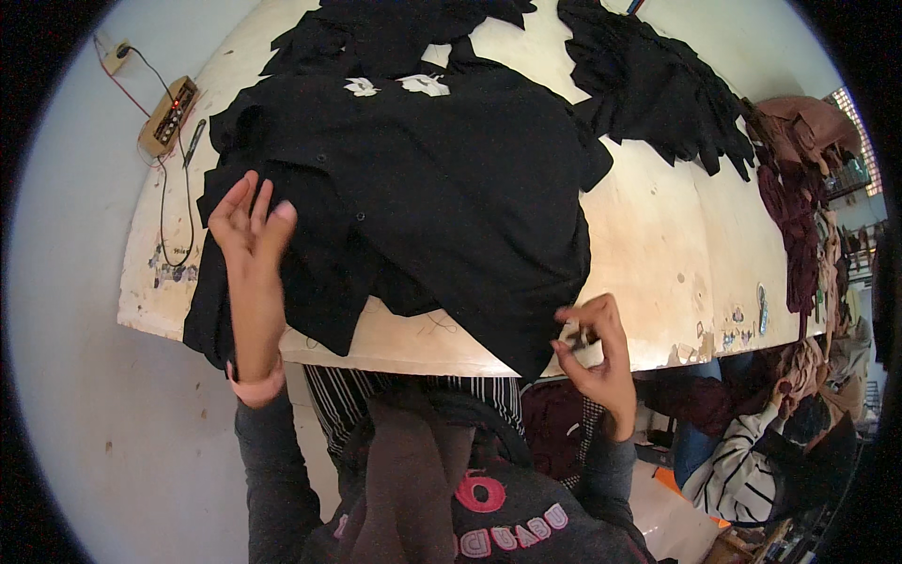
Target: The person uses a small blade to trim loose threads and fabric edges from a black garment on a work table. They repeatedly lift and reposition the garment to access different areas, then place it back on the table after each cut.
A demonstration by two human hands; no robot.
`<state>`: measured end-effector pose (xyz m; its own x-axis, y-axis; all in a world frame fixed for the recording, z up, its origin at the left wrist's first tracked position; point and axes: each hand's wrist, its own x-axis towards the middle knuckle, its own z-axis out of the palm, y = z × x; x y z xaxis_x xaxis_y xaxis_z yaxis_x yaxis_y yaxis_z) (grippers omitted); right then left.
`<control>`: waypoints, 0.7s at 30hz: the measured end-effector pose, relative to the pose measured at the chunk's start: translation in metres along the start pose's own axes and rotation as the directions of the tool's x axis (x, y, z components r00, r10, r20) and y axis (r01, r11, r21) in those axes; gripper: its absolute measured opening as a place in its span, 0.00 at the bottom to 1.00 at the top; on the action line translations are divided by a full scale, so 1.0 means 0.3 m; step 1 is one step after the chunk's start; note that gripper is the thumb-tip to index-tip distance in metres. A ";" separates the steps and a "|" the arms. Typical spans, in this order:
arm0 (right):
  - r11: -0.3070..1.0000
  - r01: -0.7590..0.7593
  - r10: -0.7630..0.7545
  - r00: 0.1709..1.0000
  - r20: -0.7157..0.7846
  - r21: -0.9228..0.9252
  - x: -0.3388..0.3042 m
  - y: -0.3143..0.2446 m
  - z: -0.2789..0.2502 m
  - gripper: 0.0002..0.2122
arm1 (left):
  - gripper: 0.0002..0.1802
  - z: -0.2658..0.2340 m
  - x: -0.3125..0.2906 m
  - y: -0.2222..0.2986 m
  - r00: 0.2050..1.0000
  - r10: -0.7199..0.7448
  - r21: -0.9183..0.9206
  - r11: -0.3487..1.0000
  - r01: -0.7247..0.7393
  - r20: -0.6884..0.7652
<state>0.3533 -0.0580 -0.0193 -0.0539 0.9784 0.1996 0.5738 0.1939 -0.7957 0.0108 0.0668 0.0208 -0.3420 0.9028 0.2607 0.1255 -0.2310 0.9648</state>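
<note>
A black garment (451,169) with small round marks like buttons lies spread over the pale table, its lower corners reaching the near edge. My left hand (252,221) is above its left part, fingers bent and apart, with nothing visible between them. At the garment's lower right corner, my right hand (601,362) curls its thumb and fingers around a small dark object (581,338) whose kind I cannot make out. Two white pieces (425,86) show at the garment's far edge.
More black fabric (658,85) lies at the far right of the table (658,273). A power strip (169,117) with cords and a slim dark tool (194,143) are at the left. Right of the table hang maroon cloths (787,244), and a person in a striped sleeve (738,475) sits there.
</note>
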 end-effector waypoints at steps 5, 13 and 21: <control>0.998 -0.069 0.062 0.948 0.312 0.010 -0.082 0.045 -0.016 0.28 | 0.28 0.043 -0.165 -0.042 0.657 0.113 0.095 0.958 -0.272 0.745; 0.862 -0.079 0.113 0.993 -0.038 0.501 -0.007 -0.042 0.123 0.06 | 0.17 0.254 -0.382 -0.087 0.644 0.162 -0.041 0.979 -0.199 0.748; 0.990 0.115 -0.076 0.929 -0.363 0.086 0.129 -0.216 0.143 0.16 | 0.10 0.222 -0.259 -0.025 0.748 0.498 -0.019 0.837 -0.547 0.439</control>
<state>0.2790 -0.0296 0.0156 0.2034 0.8677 0.4536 0.4916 0.3101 -0.8137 0.0984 0.0226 -0.0091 0.2154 0.7193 0.6605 0.2745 -0.6937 0.6659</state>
